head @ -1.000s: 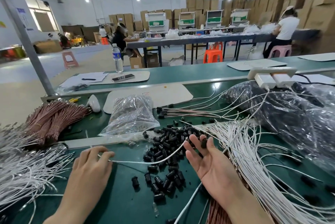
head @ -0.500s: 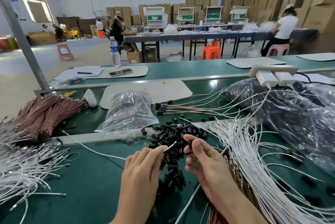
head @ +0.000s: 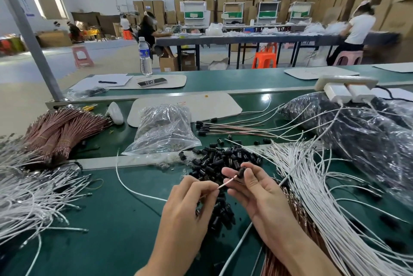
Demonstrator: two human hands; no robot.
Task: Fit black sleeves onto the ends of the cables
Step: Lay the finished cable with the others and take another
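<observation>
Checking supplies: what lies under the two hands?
A pile of loose black sleeves on the green table. The left hand and right hand cover part of it; how far it spreads beneath them is hidden.

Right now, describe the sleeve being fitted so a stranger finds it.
Find the pile of black sleeves on the green bench. Just before it, the right hand pinches one sleeve. Only this one is lifted, meeting the left hand's cable tip.

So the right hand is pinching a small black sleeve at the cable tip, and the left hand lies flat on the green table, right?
Not quite. In the head view the left hand is raised, pinching the thin white cable near its pinkish end. The right hand does pinch the small black plastic sleeve at the tip.
</observation>
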